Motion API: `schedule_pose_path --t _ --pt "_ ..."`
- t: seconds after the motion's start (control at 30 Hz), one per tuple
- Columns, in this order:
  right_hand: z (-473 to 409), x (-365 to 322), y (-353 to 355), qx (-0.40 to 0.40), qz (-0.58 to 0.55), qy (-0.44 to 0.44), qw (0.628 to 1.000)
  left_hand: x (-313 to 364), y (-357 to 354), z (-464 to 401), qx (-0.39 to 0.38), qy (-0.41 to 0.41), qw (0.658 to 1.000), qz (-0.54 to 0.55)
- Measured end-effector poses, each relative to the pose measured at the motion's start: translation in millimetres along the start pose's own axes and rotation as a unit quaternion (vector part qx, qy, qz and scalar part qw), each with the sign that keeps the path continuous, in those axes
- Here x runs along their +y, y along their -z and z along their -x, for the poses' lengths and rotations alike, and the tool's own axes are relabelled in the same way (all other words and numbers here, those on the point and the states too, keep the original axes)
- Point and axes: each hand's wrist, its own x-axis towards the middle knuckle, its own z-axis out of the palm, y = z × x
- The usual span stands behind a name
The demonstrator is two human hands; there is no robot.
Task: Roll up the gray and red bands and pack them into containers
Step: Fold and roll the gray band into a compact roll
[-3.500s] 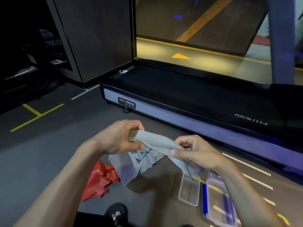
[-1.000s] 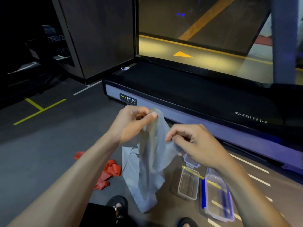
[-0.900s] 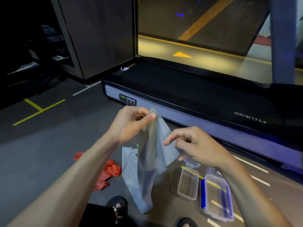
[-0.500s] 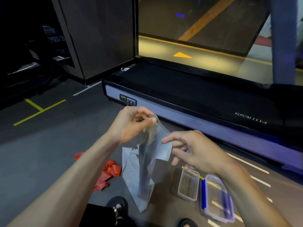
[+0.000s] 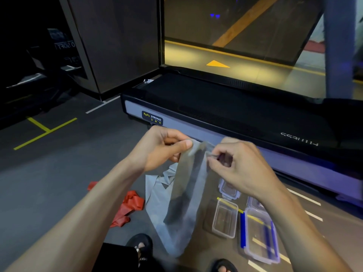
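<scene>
Lying on the floor below the left hand [image 5: 157, 150], the red band [image 5: 129, 208]; both hands pinch the gray band's [image 5: 184, 195] top edge, right hand [image 5: 235, 165] opposite; beneath it, clear containers [image 5: 225, 217] rest open.

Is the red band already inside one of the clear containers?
No. The red band lies crumpled on the floor left of the gray band, while the open clear container on the right holds nothing.
</scene>
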Motion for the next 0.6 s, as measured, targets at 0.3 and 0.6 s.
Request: schedule_pose_path --t 0.3,0.6 --pt "-5 -3 0 -0.015 0.031 0.023 0.999 5 -4 1 -0.002 0.007 1.000 0.026" --pt "-4 -7 -1 0.032 -0.048 0.049 0.997 12 -7 3 -0.010 0.023 0.998 0.053"
